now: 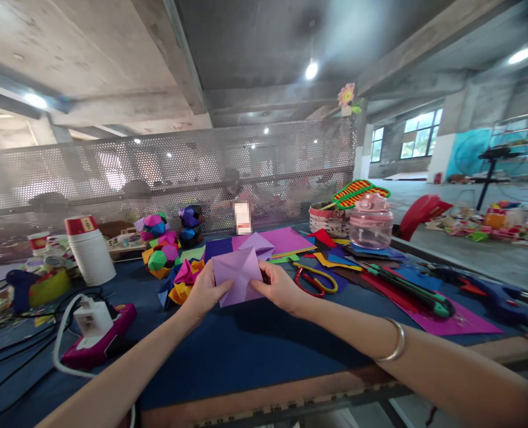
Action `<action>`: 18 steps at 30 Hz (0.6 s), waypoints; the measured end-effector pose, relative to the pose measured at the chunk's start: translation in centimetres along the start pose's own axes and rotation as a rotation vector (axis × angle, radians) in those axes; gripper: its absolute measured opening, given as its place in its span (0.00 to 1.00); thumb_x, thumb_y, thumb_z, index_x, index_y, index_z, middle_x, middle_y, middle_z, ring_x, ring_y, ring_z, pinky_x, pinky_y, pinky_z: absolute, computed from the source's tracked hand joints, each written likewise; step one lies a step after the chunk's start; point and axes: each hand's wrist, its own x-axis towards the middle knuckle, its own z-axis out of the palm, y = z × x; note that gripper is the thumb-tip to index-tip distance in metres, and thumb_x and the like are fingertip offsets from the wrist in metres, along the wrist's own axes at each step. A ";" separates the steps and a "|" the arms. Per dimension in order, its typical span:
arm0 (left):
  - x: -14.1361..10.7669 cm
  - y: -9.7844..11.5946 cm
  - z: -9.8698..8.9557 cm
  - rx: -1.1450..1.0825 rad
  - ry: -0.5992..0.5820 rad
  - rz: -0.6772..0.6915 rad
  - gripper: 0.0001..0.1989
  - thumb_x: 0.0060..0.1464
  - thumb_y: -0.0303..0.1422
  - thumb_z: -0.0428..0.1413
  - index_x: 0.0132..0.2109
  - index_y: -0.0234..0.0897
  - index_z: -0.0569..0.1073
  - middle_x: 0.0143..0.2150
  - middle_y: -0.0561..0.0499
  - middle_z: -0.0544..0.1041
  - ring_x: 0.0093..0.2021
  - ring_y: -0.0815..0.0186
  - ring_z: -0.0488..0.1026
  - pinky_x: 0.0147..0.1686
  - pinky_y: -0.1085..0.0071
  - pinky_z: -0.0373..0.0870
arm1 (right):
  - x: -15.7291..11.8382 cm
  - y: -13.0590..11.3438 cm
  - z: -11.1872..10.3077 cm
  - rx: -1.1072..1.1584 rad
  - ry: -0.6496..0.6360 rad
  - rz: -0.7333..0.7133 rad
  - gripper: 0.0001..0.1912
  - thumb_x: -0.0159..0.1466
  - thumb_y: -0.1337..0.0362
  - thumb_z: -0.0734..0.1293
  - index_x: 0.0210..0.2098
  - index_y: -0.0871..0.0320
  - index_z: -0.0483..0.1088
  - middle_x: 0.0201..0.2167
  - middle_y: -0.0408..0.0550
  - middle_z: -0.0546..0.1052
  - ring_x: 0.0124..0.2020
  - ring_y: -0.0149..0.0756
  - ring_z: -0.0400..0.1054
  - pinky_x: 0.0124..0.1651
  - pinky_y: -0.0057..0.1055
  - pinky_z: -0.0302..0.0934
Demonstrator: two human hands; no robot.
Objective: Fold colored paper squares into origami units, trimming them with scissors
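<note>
A square of light purple paper (239, 276) with crease lines crossing at its middle is held up above the blue tabletop. My left hand (206, 288) pinches its left edge, thumb on the near face. On the opposite edge my right hand (279, 288) grips with the thumb in front; its other fingers are partly hidden behind the sheet. Just behind lies another light purple folded piece (258, 244). Folded paper shapes in pink and yellow (186, 282) rest close by my left hand. Scissors with red and yellow handles (317, 280) lie right of my right hand.
On the left stand stacked paper cups (89, 252) and a magenta power strip (101, 339) with cables. To the right are a green-black utility knife (408, 290), a glue gun (486, 294), a clear pink-lidded bottle (370, 223) and a woven basket (328, 220). A perforated metal screen (166, 172) runs behind.
</note>
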 end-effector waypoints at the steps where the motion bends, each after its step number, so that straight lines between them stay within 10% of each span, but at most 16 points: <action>1: 0.0 0.1 0.1 -0.019 -0.028 0.014 0.15 0.63 0.33 0.58 0.55 0.34 0.70 0.52 0.45 0.74 0.49 0.58 0.75 0.49 0.55 0.74 | 0.0 0.0 -0.1 -0.012 0.005 0.001 0.11 0.57 0.68 0.67 0.40 0.59 0.74 0.35 0.44 0.80 0.37 0.40 0.73 0.43 0.35 0.66; 18: 0.6 -1.1 -1.0 0.306 -0.194 -0.133 0.16 0.65 0.37 0.56 0.55 0.34 0.70 0.50 0.45 0.75 0.42 0.62 0.76 0.39 0.63 0.77 | 0.9 0.9 -1.7 -0.218 0.220 0.012 0.12 0.69 0.59 0.67 0.47 0.61 0.71 0.43 0.48 0.76 0.40 0.37 0.73 0.43 0.38 0.70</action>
